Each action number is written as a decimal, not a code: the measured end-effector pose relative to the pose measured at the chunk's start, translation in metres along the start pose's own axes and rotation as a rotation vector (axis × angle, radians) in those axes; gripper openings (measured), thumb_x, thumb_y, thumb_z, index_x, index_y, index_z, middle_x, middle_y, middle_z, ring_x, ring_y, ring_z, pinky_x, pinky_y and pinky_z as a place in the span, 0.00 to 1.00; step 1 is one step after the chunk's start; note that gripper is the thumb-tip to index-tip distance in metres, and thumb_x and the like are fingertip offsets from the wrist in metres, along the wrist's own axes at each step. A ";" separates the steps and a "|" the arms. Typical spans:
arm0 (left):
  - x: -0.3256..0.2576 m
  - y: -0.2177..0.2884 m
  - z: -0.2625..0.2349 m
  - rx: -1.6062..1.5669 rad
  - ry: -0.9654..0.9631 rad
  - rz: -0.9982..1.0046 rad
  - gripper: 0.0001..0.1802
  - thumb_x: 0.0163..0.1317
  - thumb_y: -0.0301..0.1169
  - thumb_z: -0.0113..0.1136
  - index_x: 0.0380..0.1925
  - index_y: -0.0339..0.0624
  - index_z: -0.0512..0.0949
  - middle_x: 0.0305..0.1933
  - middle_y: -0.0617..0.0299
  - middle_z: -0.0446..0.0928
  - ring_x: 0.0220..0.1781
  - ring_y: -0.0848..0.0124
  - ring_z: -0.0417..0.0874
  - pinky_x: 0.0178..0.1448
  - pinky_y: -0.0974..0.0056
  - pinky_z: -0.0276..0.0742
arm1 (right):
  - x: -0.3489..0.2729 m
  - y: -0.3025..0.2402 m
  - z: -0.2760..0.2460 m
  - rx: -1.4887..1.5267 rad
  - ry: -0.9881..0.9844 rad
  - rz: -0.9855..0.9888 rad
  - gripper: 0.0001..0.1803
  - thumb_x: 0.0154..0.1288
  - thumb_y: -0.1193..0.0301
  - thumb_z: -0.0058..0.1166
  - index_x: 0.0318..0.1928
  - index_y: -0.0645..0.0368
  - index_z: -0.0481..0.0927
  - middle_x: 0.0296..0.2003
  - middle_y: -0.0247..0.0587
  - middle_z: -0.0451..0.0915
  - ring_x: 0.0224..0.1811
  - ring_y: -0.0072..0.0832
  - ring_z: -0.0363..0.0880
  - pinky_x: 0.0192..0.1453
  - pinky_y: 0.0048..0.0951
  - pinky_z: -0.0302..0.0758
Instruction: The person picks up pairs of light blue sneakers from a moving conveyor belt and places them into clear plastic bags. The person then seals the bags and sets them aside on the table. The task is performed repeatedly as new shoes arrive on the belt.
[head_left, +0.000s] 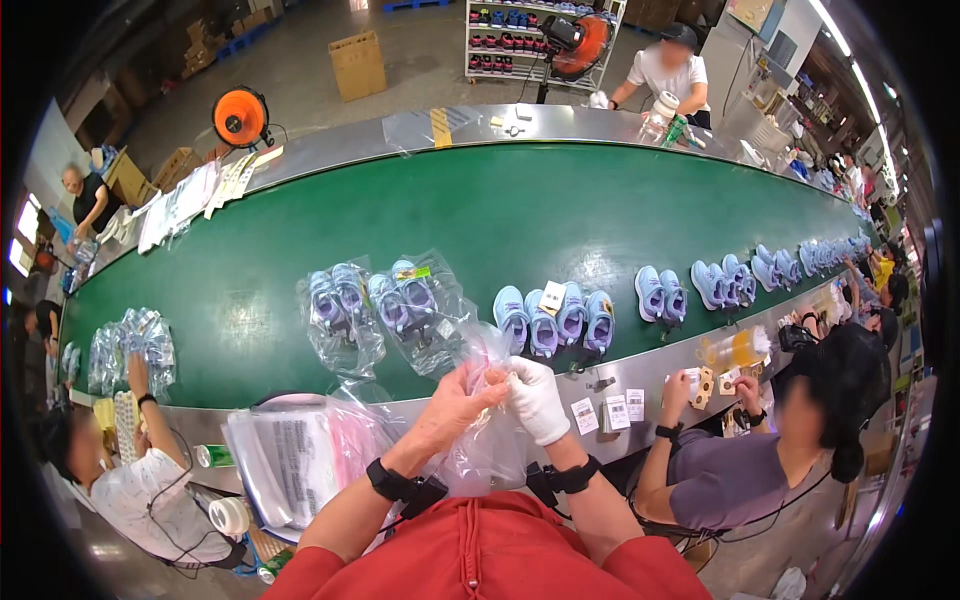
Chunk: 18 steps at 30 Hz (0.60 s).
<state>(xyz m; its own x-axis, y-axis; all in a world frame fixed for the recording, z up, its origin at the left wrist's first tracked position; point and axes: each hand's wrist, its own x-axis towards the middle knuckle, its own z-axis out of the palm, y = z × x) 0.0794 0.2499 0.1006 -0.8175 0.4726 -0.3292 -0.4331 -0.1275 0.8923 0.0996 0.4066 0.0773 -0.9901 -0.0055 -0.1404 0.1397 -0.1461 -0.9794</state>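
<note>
At the lower centre of the frame, a clear plastic bag (pixel 480 455) sits between the left hand (pixel 452 408) and the gloved right hand (pixel 538 402), fingers of both pinching its upper part. Its long axis runs roughly up and down, most of it hanging below the fingers. Four blue shoes (pixel 543 333) lie just above and right, nearer the right hand, lengthwise up the frame.

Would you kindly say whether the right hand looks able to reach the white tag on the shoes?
Probably yes: the white tag lies uncovered ahead, but the right hand holds a clear bag.
</note>
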 end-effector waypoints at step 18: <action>-0.002 0.010 0.021 0.272 0.049 0.073 0.06 0.62 0.29 0.53 0.34 0.37 0.73 0.25 0.68 0.71 0.26 0.80 0.70 0.26 0.68 0.67 | 0.011 0.005 -0.019 -0.631 -0.167 -0.258 0.07 0.57 0.72 0.45 0.35 0.59 0.74 0.31 0.46 0.74 0.35 0.42 0.73 0.42 0.37 0.70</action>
<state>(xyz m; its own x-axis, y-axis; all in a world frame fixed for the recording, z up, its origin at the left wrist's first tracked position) 0.0846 0.2662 0.1167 -0.8629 0.4275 -0.2695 -0.2597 0.0824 0.9622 0.0898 0.4242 0.0679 -0.9748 -0.2075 0.0821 -0.1677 0.4385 -0.8829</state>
